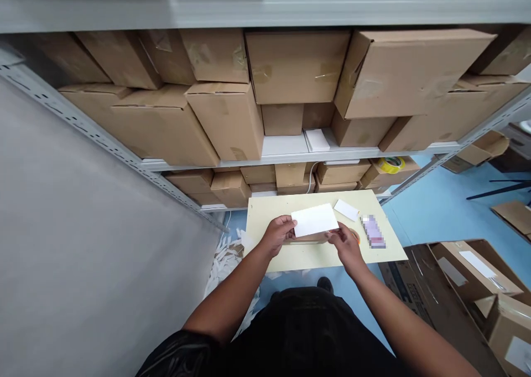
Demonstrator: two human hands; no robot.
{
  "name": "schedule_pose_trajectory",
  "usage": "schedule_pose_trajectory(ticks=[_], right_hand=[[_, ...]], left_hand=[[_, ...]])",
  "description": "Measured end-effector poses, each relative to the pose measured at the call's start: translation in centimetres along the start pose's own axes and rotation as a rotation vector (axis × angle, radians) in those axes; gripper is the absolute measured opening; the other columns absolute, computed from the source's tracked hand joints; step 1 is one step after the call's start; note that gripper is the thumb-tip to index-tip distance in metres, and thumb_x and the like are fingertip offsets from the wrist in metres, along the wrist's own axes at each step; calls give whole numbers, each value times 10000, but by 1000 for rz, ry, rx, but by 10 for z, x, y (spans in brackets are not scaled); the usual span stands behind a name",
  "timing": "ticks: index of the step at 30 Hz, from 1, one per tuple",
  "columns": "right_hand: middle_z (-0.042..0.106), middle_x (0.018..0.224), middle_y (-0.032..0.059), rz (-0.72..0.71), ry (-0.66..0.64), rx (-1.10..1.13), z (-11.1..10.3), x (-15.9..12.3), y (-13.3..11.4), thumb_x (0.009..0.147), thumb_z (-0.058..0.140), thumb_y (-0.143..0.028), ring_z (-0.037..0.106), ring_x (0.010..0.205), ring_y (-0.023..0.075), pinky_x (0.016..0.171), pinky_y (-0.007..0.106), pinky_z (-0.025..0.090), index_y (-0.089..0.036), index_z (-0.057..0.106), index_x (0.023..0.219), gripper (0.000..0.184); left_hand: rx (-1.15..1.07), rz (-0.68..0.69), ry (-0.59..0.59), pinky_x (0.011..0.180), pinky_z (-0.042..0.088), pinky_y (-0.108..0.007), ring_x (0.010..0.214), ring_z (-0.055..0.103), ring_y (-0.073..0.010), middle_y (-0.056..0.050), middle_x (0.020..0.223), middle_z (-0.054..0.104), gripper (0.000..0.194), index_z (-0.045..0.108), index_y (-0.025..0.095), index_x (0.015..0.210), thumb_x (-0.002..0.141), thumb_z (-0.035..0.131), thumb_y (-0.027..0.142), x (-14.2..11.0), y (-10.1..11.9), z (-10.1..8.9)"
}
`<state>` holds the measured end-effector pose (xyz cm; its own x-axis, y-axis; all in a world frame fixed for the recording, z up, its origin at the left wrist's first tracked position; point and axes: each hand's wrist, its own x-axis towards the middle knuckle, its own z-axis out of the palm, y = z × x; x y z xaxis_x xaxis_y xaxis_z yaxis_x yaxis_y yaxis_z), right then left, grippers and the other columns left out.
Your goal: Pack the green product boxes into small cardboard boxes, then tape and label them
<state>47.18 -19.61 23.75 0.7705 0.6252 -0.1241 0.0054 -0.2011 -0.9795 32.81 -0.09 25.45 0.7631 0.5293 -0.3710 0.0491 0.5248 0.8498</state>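
Note:
A blank white rectangular sheet is held level above the pale yellow table board. My left hand grips its left end, thumb on top. At the lower right corner, the closed fingers of my right hand pinch it. Beneath the sheet lies a flat cardboard box, mostly covered. An orange ring, seemingly a tape roll, is partly hidden behind my right hand. A smaller white rectangular piece and a blurred-out purple item lie farther right.
Shelves packed with cardboard boxes stand ahead. A yellow tape roll rests on a lower box. White paper strips litter the floor at left, beside a grey wall. A large open carton holding boxes stands at right.

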Motion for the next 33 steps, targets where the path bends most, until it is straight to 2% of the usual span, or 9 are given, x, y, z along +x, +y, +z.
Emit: schedule_pose_trajectory(ticks=[2, 5, 8, 11, 14, 17, 20, 26, 33], right_hand=[[724, 1214, 149, 115, -135, 204, 10, -3, -11, 806, 740, -493, 699, 1037, 290, 871, 419, 575, -203, 660, 1232, 522], [735, 1194, 126, 119, -238, 350, 21, -2, -28, 785, 771, -563, 705, 1022, 271, 838, 369, 576, -213, 676, 1182, 537], [759, 1041, 98, 99, -173, 407, 26, 10, -43, 786, 768, -576, 711, 933, 255, 787, 345, 575, -200, 684, 1057, 472], [763, 953, 90, 108, -75, 412, 23, 26, -54, 776, 759, -562, 707, 865, 264, 720, 341, 568, -188, 664, 1046, 470], [760, 891, 80, 127, -89, 368, 10, 39, -62, 758, 750, -536, 704, 821, 269, 661, 327, 552, -187, 660, 1033, 453], [756, 845, 66, 139, -162, 353, -7, 48, -66, 720, 770, -481, 701, 787, 263, 652, 322, 545, -190, 673, 990, 409], [753, 815, 57, 156, -231, 366, -21, 54, -67, 680, 805, -411, 695, 768, 250, 687, 325, 546, -184, 686, 931, 359], [715, 718, 36, 227, -382, 299, -33, 56, -74, 653, 792, -353, 648, 674, 210, 637, 299, 508, -170, 691, 830, 274], [662, 671, 9, 232, -498, 128, -40, 58, -78, 679, 719, -336, 578, 609, 170, 565, 264, 429, -164, 695, 800, 211]], left_hand=[[-21, 64, 35, 614, 521, -253, 626, 608, -113, -22, 760, 676, 468, 675, 149, 857, 636, 897, 496, -10, 3, 2], [-37, 114, 74, 662, 547, -278, 651, 632, -128, -32, 789, 699, 497, 678, 150, 905, 644, 895, 513, -23, 0, 12], [-34, 117, 70, 676, 552, -296, 675, 658, -149, -49, 811, 722, 506, 679, 145, 933, 658, 895, 510, -33, -8, 29], [15, 102, -5, 690, 544, -310, 755, 699, -198, -91, 850, 751, 509, 698, 132, 961, 680, 893, 508, -40, -17, 45], [75, 101, -89, 739, 535, -320, 819, 712, -221, -118, 885, 766, 488, 725, 126, 955, 716, 869, 526, -40, -20, 54], [75, 135, -60, 764, 529, -316, 782, 690, -192, -93, 874, 760, 463, 737, 141, 932, 745, 833, 553, -32, -10, 57], [101, 209, -22, 778, 519, -303, 799, 678, -179, -86, 886, 757, 413, 751, 148, 928, 802, 791, 539, -23, 8, 61], [139, 309, -51, 771, 510, -293, 788, 659, -165, -72, 863, 744, 303, 759, 148, 938, 864, 755, 442, -16, 38, 80], [165, 233, -113, 723, 495, -290, 686, 615, -145, -55, 734, 714, 253, 727, 139, 789, 819, 746, 390, -22, 48, 85]])
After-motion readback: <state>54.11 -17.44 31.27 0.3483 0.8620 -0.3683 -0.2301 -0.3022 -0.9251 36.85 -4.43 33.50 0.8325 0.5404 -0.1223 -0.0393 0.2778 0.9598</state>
